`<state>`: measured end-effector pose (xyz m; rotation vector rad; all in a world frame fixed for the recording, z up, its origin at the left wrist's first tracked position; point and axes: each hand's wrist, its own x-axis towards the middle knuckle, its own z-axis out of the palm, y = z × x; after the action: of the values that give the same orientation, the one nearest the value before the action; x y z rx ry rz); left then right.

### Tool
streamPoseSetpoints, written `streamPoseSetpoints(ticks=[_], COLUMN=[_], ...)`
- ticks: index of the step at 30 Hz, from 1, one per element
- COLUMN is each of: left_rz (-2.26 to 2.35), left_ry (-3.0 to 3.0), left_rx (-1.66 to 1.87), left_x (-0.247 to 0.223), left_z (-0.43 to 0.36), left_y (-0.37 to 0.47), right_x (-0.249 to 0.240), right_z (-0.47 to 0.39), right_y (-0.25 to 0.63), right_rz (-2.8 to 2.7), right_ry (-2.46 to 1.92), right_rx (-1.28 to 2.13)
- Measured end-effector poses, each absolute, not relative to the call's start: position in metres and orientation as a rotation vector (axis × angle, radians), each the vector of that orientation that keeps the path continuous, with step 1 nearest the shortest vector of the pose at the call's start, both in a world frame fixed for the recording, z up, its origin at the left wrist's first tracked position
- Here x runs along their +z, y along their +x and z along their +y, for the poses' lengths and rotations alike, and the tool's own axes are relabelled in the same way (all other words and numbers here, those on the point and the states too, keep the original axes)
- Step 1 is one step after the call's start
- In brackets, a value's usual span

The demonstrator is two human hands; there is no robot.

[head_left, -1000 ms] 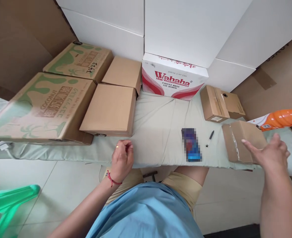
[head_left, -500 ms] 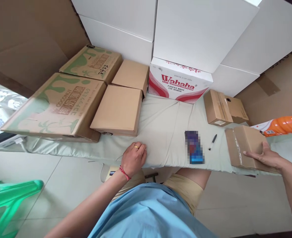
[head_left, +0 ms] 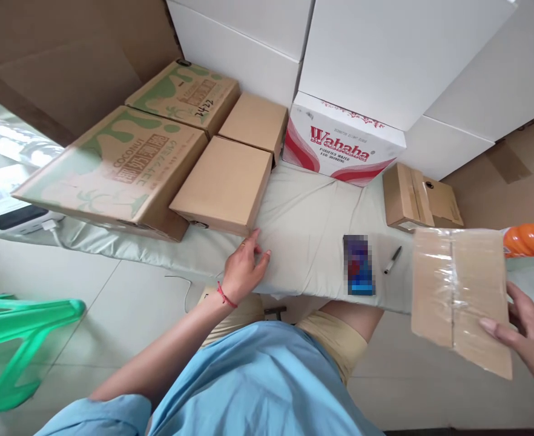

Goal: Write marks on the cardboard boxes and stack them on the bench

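In my right hand (head_left: 524, 330) is a small cardboard box (head_left: 464, 297), gripped at its right side and tilted so that a taped face shows. It is at the right end of the cloth-covered table (head_left: 310, 212). My left hand (head_left: 247, 266), with a ring and a red wrist string, is held with fingers apart at the near edge. Its fingertips are close to the front corner of a plain brown box (head_left: 226, 181); whether they touch it I cannot tell. A black pen (head_left: 393, 260) and a phone with a blurred screen (head_left: 358, 264) lie between my hands.
Coconut cartons (head_left: 117, 163) stand at the left, near a white power bank (head_left: 22, 215) with a cable. A Wahaba water carton (head_left: 339, 142) is at the back, a taped box (head_left: 407, 197) and orange bottle (head_left: 530, 240) at right. A green stool (head_left: 31, 321) stands on the floor.
My right hand has lifted and tipped the small box, turning its taped face toward me. My left hand has uncurled its fingers and reached forward toward the plain box. The view has shifted slightly.
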<state>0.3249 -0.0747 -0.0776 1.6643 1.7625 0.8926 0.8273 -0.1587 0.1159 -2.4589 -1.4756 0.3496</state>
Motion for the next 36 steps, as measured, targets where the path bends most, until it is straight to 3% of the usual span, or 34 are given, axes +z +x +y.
streamPoseSetpoints(ticks=[5,10,15,23,31,36], left_rz=[1.516,1.400,1.227,1.101,1.493,1.370], left_ry=[1.627,1.526,1.432,1.466,1.421,1.283], left_rx=[0.945,1.122,1.064,0.977,1.202,1.204], left_x=[-0.058,-0.027,-0.021,-0.031,-0.075,-0.096], left_z=[-0.087,-0.114,-0.137,-0.128,-0.073,-0.033], left_y=[0.327,0.325,0.319,0.328,0.346,0.355], right_x=[0.126,0.077,0.027,-0.027,-0.045,-0.047], right_z=[-0.142,-0.106,-0.099,-0.164,-0.176,-0.170], right_y=[0.714,0.636,0.614,0.628,0.633,0.610], right_rz=[-1.367,-1.140,-1.032,-0.999,-0.992,-1.020], right_ry=[-1.919,-1.451,-1.478,-1.418,-1.666,-1.644], right_rx=[1.171,1.708,1.609,1.266,1.252,1.253])
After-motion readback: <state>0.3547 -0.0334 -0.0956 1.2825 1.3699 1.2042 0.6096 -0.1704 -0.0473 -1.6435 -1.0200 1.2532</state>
